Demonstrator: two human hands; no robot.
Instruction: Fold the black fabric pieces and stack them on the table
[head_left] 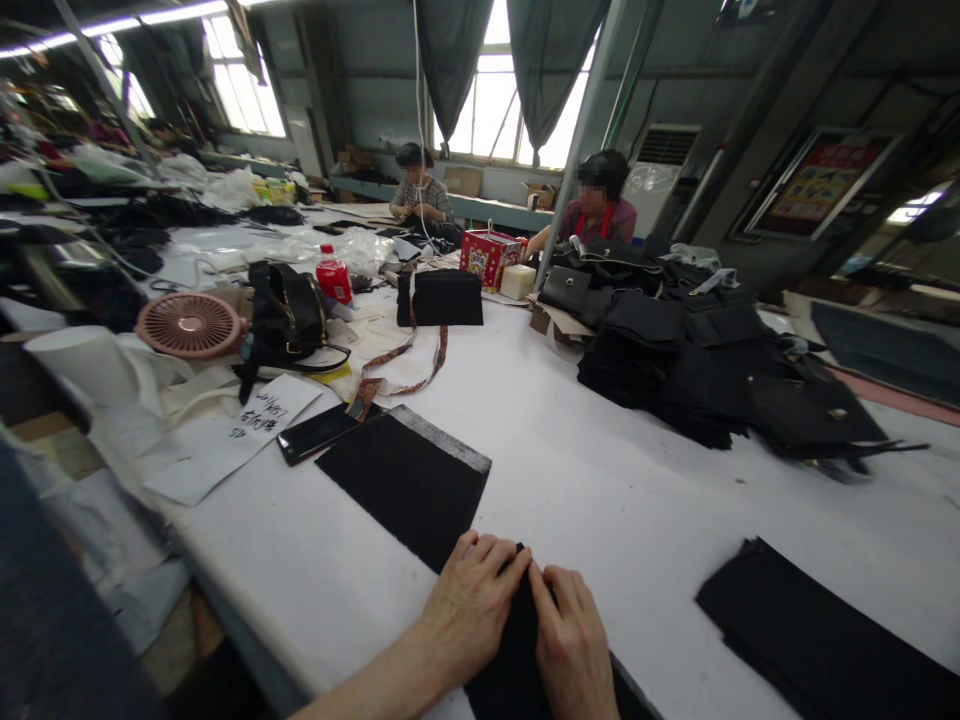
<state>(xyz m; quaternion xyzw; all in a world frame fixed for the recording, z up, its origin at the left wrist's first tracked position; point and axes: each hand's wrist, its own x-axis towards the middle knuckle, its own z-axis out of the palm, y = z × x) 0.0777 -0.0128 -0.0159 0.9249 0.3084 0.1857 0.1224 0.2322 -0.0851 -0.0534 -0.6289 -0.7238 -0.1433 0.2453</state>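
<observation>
A black fabric piece [510, 665] lies on the white table in front of me, partly under both hands. My left hand [476, 595] is closed on its upper edge, fingertips pinched together. Close beside it, my right hand [568, 630] presses the same edge with bent fingers, its fingertips nearly touching those of the left. Just beyond the hands lies a flat black panel [405, 480] with a greyish strip along its far edge. A stack of black pieces [825, 630] rests at the right.
A phone [319, 432], a marked paper [247, 430], a pink fan [191, 324] and a black bag [289, 315] are at the left. Black pieces form a large pile [697, 350] at the back right. Two people sit across the white table [645, 500].
</observation>
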